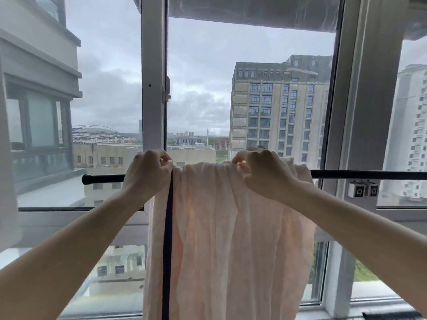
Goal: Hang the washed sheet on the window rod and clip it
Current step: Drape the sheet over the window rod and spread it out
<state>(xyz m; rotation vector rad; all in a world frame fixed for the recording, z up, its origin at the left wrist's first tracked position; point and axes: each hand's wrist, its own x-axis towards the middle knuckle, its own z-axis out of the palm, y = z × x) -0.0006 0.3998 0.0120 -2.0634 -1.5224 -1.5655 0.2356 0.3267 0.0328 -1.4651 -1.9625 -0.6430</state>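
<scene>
A pale pink sheet (221, 227) with a dark stripe down its left edge hangs draped over a black rod (358, 174) that spans the window. My left hand (147, 172) pinches the sheet's top left corner at the rod. At the top fold, right of centre, my right hand (263, 172) grips the bunched cloth with curled fingers. The rod is hidden behind both hands and the cloth. No clip is visible.
The window's white upright frame (153, 88) stands just behind the left hand, and a wider grey post (360, 112) stands to the right. A small white bracket (362, 189) sits under the rod on the right. The sill (69, 227) runs below.
</scene>
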